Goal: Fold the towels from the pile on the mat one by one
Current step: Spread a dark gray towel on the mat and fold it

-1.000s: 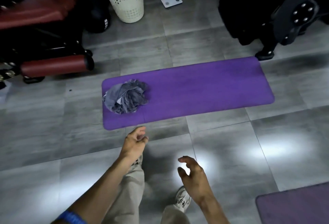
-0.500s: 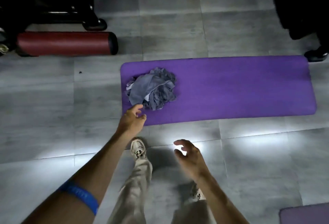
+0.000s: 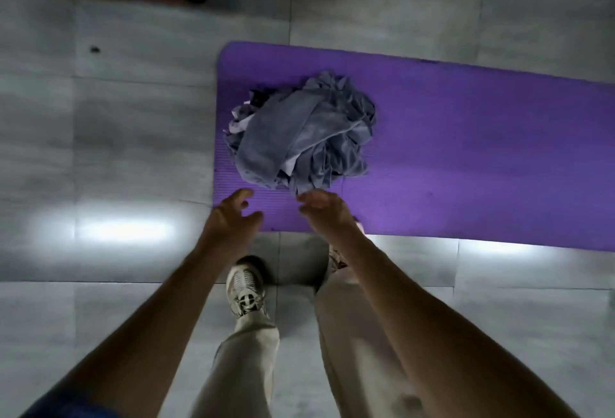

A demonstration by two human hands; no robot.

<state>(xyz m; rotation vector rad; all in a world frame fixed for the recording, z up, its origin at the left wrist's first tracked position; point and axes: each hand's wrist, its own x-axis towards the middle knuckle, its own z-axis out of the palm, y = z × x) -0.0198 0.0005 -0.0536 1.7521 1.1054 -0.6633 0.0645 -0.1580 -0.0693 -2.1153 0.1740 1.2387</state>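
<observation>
The purple mat (image 3: 466, 151) runs from frame centre to the right edge, the pile of towels (image 3: 299, 138) at its left end. Both hands hover just below the pile: right hand (image 3: 327, 213) nearer, almost touching its lower edge; left hand (image 3: 229, 221) at the mat's corner. Fingers spread, holding nothing.

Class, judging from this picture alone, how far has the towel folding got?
Done: nothing; no folded towel shows on the purple mat. In hand: the left hand and right hand reach, empty, toward the crumpled grey towel pile. Left: every towel.
</observation>
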